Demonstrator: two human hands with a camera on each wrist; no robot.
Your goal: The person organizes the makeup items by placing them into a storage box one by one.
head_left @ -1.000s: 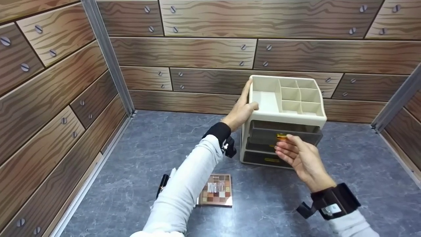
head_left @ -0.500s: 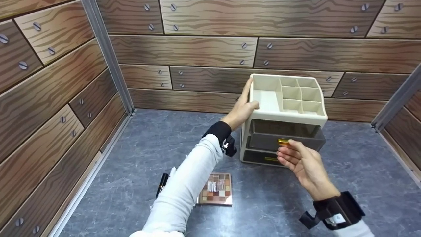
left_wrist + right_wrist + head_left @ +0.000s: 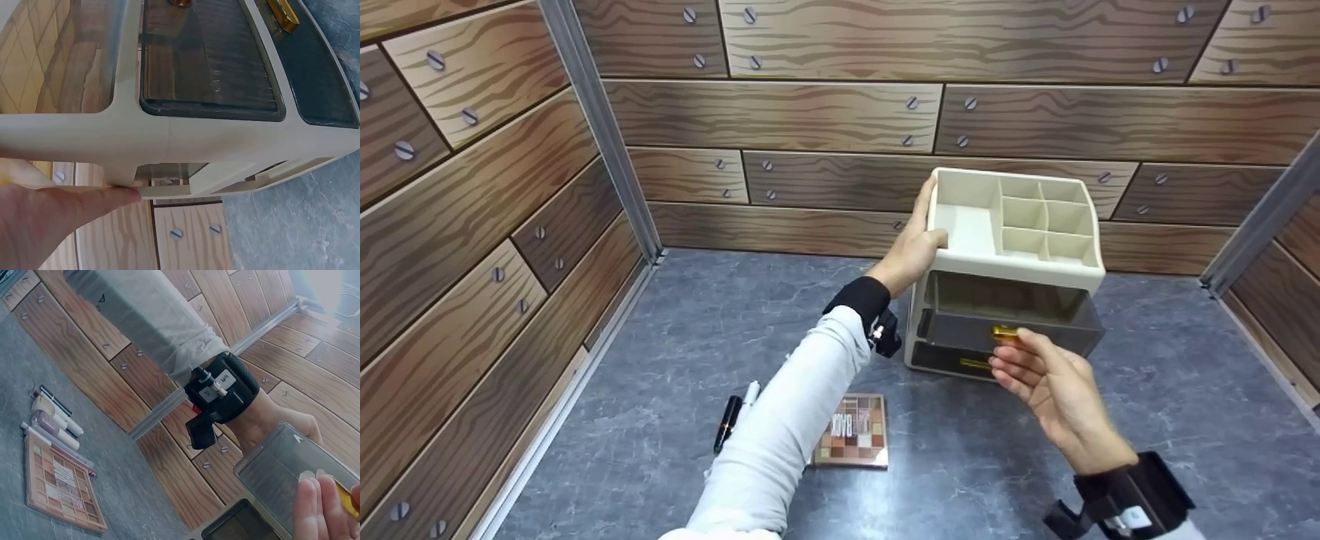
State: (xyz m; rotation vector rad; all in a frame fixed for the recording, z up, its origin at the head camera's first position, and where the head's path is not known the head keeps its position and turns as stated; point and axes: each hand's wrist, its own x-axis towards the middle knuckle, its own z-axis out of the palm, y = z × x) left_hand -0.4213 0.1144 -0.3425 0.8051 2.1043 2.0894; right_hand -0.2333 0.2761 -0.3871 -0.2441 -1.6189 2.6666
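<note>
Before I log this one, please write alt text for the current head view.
A person's right hand pinches the gold handle of an open drawer in a cream organizer while the left hand grips the organizer's rim. A makeup palette and a black tube lie on the gray surface.

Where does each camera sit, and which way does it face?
Head: worn on the head, facing forward and down at the cream plastic drawer organizer; the left hand and right hand show.
Left wrist: on that wrist, facing the organizer's drawer fronts and side; part of the left hand shows.
Right wrist: on that wrist, facing the smoky translucent plastic drawer; the right fingers and left forearm show.
Head and right wrist views share the flat pink-framed makeup palette.
</note>
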